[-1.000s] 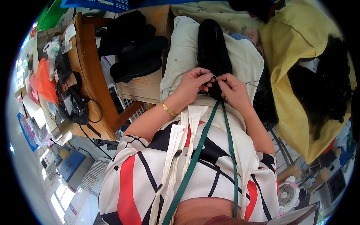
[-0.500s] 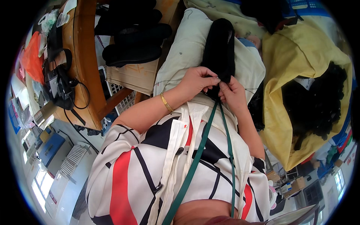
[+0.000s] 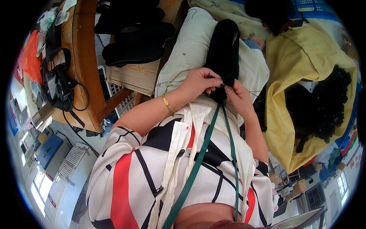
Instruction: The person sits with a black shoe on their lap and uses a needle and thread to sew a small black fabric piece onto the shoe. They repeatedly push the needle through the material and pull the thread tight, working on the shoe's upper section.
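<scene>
A black fabric slipper (image 3: 223, 47) lies lengthwise over my lap on pale cloth, its opening facing up and right and its near end between my hands. My left hand (image 3: 201, 82) is closed in a pinch at that end, thumb against fingertip; whatever sits between the tips is too small to make out. Gripping the slipper's near right edge, my right hand (image 3: 239, 95) has its thumb on top and fingers curled beneath. The fingertips of both hands almost meet. A thin dark thread (image 3: 167, 82) runs over the cloth left of my left wrist.
On a cardboard box (image 3: 133, 76) at the left rest several black slippers (image 3: 131, 54), beside a wooden table (image 3: 82, 65) with a black cabled device (image 3: 59, 87). A yellow sack (image 3: 282, 126) at the right holds black fuzzy pieces. A green strap (image 3: 194, 168) hangs down my front.
My right hand has shifted slightly down and right from the slipper's near edge. My left hand keeps its pinch almost in place. The slipper barely moves.
</scene>
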Demonstrator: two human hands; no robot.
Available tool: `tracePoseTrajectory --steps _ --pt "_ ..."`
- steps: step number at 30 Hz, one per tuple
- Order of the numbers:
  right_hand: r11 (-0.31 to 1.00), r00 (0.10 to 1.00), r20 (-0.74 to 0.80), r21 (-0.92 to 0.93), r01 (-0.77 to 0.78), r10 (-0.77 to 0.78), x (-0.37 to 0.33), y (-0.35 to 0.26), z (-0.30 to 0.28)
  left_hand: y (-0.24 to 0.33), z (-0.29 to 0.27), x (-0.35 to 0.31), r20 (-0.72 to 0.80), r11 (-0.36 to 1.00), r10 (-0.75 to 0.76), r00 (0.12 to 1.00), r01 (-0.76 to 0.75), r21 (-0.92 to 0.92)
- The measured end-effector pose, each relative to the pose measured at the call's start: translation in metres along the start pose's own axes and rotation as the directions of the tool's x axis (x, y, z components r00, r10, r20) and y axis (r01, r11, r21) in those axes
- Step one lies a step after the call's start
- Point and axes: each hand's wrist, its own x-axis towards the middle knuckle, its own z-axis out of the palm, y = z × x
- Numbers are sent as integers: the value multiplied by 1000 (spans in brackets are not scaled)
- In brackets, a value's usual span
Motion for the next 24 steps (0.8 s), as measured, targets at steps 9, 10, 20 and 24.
tracePoseTrajectory --steps 9,10,20,24 --pt "990 987 -143 134 -50 69 2 -30 28 3 -2 2 13 997 -30 999 29 66" --pt "985 991 -88 146 -91 104 2 -36 26 3 -4 2 23 997 -34 999 33 76" --pt "430 865 143 -821 375 -481 24 -47 -9 5 -4 -6 95 976 -5 995 -16 216" --pt "714 839 0 -525 462 -543 38 -11 3 31 -2 -15 116 942 12 993 -50 333"
